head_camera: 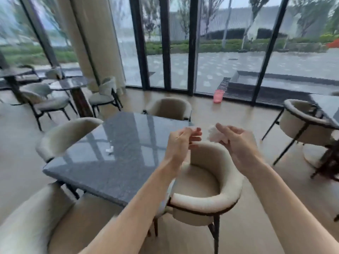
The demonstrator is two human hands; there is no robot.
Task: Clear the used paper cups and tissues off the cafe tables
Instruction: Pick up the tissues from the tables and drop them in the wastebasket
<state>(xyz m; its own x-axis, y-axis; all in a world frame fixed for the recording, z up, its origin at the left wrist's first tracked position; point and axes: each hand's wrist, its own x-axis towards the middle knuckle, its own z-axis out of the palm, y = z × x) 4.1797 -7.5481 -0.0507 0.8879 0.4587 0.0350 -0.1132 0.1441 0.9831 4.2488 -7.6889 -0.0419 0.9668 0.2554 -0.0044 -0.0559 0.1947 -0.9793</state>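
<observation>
Both hands are raised over the right edge of a dark marble cafe table. My right hand grips a crumpled white tissue. My left hand pinches a small white scrap between thumb and fingers; the blur hides what it is. A small crumpled tissue lies on the tabletop left of my hands, apart from them. No paper cups are in sight.
Cream armchairs ring the table: one below my hands, one at the far side, one at the left, one near left. A pink bucket stands by the glass wall. More tables and chairs stand far left and right.
</observation>
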